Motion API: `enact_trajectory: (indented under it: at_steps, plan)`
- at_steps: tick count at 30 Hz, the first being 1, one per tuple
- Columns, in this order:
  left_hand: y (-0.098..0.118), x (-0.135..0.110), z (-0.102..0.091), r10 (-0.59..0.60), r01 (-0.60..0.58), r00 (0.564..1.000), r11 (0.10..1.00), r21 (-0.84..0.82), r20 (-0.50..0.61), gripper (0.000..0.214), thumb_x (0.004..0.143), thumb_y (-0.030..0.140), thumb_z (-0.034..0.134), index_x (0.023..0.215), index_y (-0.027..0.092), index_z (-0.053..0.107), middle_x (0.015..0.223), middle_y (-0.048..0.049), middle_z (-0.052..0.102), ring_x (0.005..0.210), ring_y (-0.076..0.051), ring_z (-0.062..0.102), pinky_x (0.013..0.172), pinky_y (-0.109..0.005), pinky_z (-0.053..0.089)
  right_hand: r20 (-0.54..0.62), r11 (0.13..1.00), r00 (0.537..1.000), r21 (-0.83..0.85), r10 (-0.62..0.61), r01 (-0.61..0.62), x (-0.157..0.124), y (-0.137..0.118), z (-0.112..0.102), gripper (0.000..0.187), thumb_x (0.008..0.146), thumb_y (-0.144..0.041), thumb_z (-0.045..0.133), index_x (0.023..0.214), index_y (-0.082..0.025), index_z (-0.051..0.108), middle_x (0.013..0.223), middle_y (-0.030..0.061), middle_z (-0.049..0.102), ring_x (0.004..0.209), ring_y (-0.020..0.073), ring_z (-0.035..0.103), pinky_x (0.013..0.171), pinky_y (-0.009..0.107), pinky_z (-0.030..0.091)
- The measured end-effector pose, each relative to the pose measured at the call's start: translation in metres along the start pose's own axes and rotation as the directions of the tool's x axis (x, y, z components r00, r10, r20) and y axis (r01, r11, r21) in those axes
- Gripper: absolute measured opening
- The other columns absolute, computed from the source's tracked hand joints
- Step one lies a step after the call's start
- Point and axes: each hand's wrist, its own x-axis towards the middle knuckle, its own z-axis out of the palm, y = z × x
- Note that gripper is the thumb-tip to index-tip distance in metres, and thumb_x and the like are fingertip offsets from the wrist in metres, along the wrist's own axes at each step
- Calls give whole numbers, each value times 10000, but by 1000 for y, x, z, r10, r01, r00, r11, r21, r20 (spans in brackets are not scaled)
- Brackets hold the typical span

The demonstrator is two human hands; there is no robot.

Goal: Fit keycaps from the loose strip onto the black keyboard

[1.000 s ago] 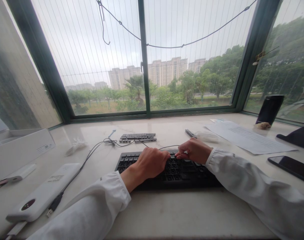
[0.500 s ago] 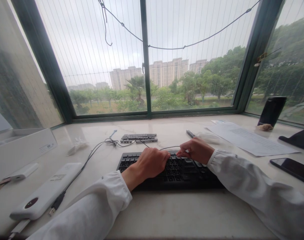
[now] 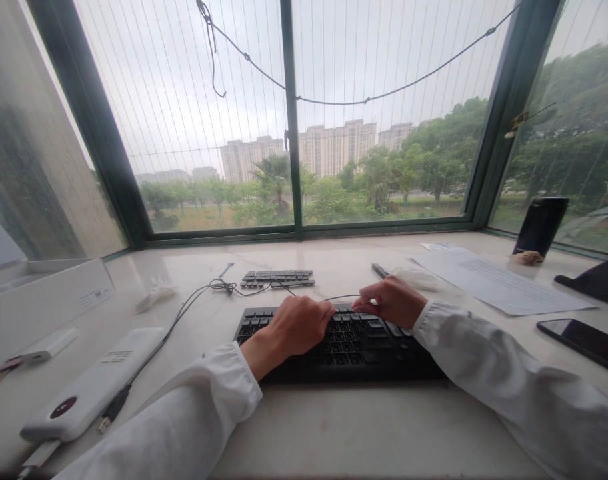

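Observation:
A black keyboard lies in front of me, with several keycaps off and bare key sockets showing in its middle. Over its top rows, my left hand is closed with the fingertips bent down at the keys. Facing it from the right, my right hand is pinched at the top row; whatever either hand grips is too small or hidden to make out. Behind the keyboard, loose keycaps are laid out in rows. The keyboard's black cable runs past them to the left.
At left are a white power bank, a USB plug and an open white box. A printed sheet, a phone lying flat and a dark upright device are at right. Windows rise behind the sill.
My left hand's fingertips have shifted slightly left, widening the gap to my right hand. The right hand stays at nearly the same spot, and the view has tilted a little.

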Motion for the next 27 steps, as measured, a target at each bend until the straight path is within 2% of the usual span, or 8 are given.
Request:
enact_trajectory:
  at_steps: [3, 8, 14, 18, 24, 27]
  plan:
    - [0, 0, 1, -4, 4, 1000, 1000, 1, 2, 478, 975, 366, 251, 772, 179, 641, 692, -90, 680, 621, -218, 655, 556, -296, 423, -36, 996, 999, -88, 13, -16, 0, 0, -1, 255, 774, -266, 597, 524, -218, 586, 736, -44, 745, 678, 128, 686, 575, 200, 419]
    - [-1, 0, 1, -21, 21, 1000, 1000, -4, 1, 491, 973, 384, 247, 778, 179, 648, 710, -99, 688, 632, -223, 662, 556, -296, 420, 24, 991, 1000, -135, -16, 19, 0, 3, 3, 223, 774, -200, 571, 555, -223, 603, 803, -44, 751, 777, 147, 697, 623, 209, 427]
    - [0, 1, 0, -50, 50, 999, 999, -13, 14, 515, 974, 405, 236, 796, 170, 658, 728, -113, 687, 654, -226, 664, 583, -306, 430, -19, 973, 1000, -227, 24, -27, 0, 3, 2, 238, 810, -294, 573, 586, -231, 623, 825, -35, 752, 778, 164, 696, 634, 235, 412]
    - [0, 1, -1, -54, 54, 998, 998, -29, 16, 516, 976, 405, 232, 812, 168, 660, 708, -107, 680, 649, -220, 657, 596, -304, 435, 30, 967, 999, -254, 11, -3, 0, 5, 1, 200, 783, -232, 586, 587, -240, 627, 819, -64, 751, 788, 152, 695, 606, 223, 388]
    - [-3, 1, 0, -41, 41, 999, 999, -8, 3, 516, 975, 400, 224, 812, 169, 655, 698, -103, 673, 621, -219, 647, 580, -302, 434, -145, 935, 988, -338, 57, -104, 2, 14, 1, 205, 828, -391, 574, 687, -295, 687, 817, -77, 749, 680, 143, 678, 613, 245, 387]
    - [-7, 1, 0, -49, 49, 999, 999, -4, -10, 501, 974, 402, 230, 826, 173, 651, 686, -97, 670, 613, -218, 643, 566, -295, 428, -135, 931, 988, -346, 77, -120, 2, 19, 4, 206, 826, -395, 577, 678, -300, 684, 811, -85, 748, 679, 147, 676, 606, 247, 389]
